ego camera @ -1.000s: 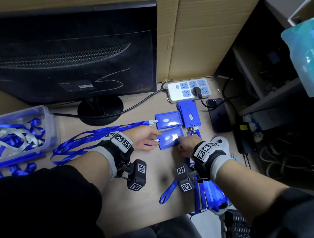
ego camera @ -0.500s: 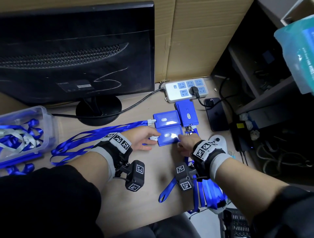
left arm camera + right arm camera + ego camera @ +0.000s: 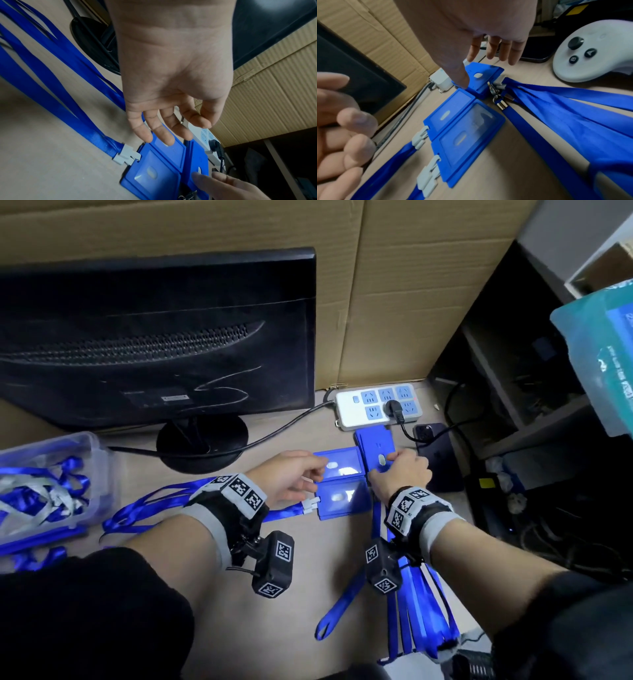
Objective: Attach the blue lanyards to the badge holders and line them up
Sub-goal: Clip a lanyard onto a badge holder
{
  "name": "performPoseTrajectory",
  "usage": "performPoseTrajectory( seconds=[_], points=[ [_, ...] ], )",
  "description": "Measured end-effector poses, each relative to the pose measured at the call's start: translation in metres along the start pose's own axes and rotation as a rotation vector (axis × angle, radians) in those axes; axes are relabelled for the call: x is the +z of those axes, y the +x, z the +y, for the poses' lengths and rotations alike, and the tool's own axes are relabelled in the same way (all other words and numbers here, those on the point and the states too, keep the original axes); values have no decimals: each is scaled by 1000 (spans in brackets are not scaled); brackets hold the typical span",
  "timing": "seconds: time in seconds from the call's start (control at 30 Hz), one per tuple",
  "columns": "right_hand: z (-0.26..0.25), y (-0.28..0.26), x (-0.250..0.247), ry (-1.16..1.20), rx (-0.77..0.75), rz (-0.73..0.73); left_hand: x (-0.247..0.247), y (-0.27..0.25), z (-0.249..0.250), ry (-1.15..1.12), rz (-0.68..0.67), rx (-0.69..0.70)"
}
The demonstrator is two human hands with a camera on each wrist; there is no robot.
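Observation:
Two blue badge holders lie side by side on the desk, the far one (image 3: 340,462) (image 3: 452,108) and the near one (image 3: 342,499) (image 3: 152,174) (image 3: 467,143). Each has a grey clip (image 3: 310,505) joining it to blue lanyards (image 3: 164,505) (image 3: 60,94) that run off left. A stack of upright blue holders (image 3: 375,445) (image 3: 481,77) touches their right ends, its lanyards (image 3: 414,611) (image 3: 573,115) trailing toward me. My left hand (image 3: 294,474) (image 3: 180,129) hovers with relaxed fingers over the far holder's left end. My right hand (image 3: 399,465) (image 3: 464,70) presses its thumb on the stack's left edge, fingers straight.
A black monitor (image 3: 154,344) on a round stand (image 3: 202,440) fills the back left. Behind the holders lies a white power strip (image 3: 376,405), with a dark phone (image 3: 435,453) to its right. A clear box of lanyards (image 3: 44,481) sits far left. A white controller (image 3: 590,51) lies right of the stack.
My left hand has moved from the near holder up to the far one. My right hand has left the near holder's right end and gone up onto the upright stack.

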State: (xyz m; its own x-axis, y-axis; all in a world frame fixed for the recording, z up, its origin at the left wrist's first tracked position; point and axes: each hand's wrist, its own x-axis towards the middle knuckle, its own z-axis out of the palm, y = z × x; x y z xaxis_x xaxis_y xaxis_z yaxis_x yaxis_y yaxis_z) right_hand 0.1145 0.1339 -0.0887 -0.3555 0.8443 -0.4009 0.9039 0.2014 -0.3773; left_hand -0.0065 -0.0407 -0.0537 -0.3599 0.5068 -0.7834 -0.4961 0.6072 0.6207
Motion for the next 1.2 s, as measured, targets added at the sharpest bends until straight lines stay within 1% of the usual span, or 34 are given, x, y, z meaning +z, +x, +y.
performPoseTrajectory(
  seconds=[0.1, 0.23, 0.37, 0.47, 0.63, 0.77, 0.87, 1.0, 1.07, 1.13, 1.2],
  points=[
    [0, 7, 10, -100, -4, -4, 0, 7, 1, -11, 1, -22],
    [-1, 11, 20, -165, 50, -3, -3, 11, 5, 0, 17, -33],
    [-2, 17, 16, -172, 95, -18, -5, 10, 11, 21, 24, -41],
    [-4, 15, 7, -120, 67, 1, -3, 6, 17, 38, 22, -36],
    [-6, -3, -17, 43, -32, 49, 5, -7, 30, 95, 20, 6],
    [-3, -28, -42, 381, -43, 45, 16, -24, 39, 133, 4, 96],
    [6, -55, -61, 539, -68, -50, 27, -43, 42, 174, -29, 162],
    [13, -96, -81, 867, -69, -232, 35, -75, 37, 275, -19, 280],
    [9, -118, -87, 924, -120, -264, 32, -89, 31, 312, -23, 323],
    [4, -137, -89, 952, -140, -283, 25, -103, 23, 306, -32, 363],
    [-4, -154, -88, 951, -140, -350, 14, -117, 18, 326, 22, 457]
  ],
)
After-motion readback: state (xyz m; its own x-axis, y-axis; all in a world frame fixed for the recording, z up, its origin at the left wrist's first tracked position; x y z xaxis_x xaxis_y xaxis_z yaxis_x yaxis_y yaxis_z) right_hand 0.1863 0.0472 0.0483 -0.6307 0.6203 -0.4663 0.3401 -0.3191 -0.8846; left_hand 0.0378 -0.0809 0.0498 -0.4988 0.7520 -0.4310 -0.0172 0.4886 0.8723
